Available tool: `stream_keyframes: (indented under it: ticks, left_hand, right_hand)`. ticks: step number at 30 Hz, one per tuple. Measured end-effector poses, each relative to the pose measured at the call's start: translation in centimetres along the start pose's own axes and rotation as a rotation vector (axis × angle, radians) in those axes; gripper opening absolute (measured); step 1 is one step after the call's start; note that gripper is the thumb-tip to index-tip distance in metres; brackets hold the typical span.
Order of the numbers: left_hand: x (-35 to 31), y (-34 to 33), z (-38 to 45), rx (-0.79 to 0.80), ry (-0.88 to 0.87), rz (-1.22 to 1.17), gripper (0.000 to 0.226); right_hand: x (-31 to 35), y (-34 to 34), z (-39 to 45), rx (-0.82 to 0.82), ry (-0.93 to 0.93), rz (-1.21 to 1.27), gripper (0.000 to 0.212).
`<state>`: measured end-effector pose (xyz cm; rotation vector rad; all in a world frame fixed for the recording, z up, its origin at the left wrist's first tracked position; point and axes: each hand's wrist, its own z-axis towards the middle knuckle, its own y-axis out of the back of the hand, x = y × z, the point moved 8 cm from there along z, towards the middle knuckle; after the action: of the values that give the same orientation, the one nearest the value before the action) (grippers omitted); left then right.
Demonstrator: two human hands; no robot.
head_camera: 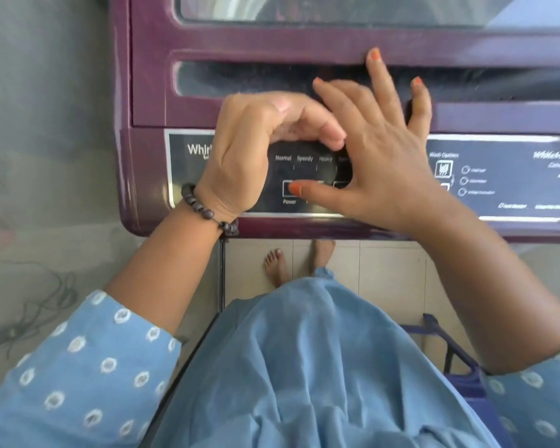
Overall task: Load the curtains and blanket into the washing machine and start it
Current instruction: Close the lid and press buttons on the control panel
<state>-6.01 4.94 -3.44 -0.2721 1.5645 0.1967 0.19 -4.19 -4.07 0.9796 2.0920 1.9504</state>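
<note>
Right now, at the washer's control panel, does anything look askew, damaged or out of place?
Nothing stands out. The washing machine lid is shut and sits square. The right hand has its thumb at the Power button; the left hand is curled beside it. A loose cable lies on the floor.

Pale tiled floor (388, 270), grey cable (39, 305) left, blue rack (446, 344) right.

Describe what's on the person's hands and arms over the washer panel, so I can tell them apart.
The left hand has a dark beaded bracelet at the wrist. The right hand has orange-painted nails and no wristwear in view. Both arms wear light blue sleeves printed with white ring-shaped dots, pushed up above the forearms.
</note>
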Motion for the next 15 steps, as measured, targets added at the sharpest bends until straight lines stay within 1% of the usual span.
stream_keyframes:
  ticks: [6,15]
  left_hand:
    - [0.04,0.29,0.06,-0.010,-0.055,0.025,0.052]
    - [-0.03,0.45,0.08,-0.007,0.001,-0.067,0.054]
  right_hand:
    - [0.05,0.12,0.14,0.010,-0.032,-0.026,0.105]
    - [0.41,0.42,0.00,0.014,-0.040,-0.018,0.103]
